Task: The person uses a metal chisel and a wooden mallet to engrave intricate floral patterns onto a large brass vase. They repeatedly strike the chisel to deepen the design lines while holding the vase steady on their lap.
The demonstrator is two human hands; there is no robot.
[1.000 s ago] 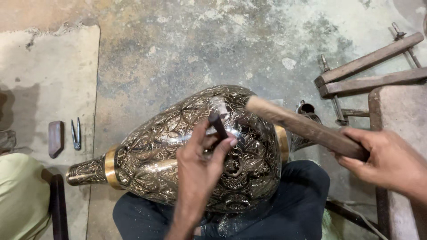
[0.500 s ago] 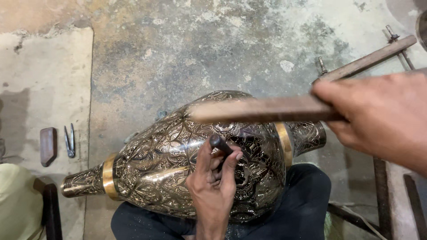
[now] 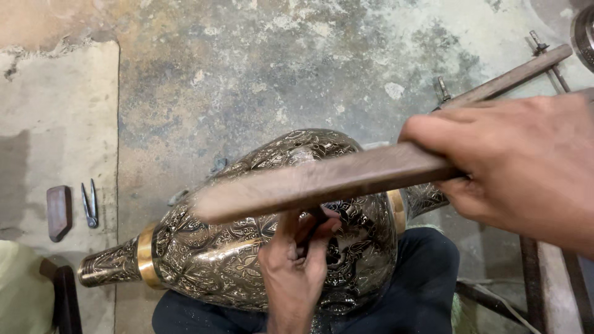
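A large engraved metal vase point(image 3: 223, 260) with brass bands lies on its side across my lap, its neck pointing left. My left hand point(image 3: 297, 260) rests on the vase's belly and pinches a small dark chisel point(image 3: 315, 218) against the surface. My right hand point(image 3: 520, 167) is raised close to the camera, gripping a wooden mallet handle point(image 3: 322, 182) that stretches left, blurred, above the vase and the chisel.
A stained concrete floor point(image 3: 260, 68) lies beyond the vase. A small dark block point(image 3: 59, 211) and metal dividers point(image 3: 91, 204) sit on a pale mat at left. Wooden bars with metal clamps point(image 3: 513, 74) lie at the upper right.
My right hand has lifted the mallet up off the chisel and toward the camera. The left hand has slid lower on the vase, still holding the chisel.
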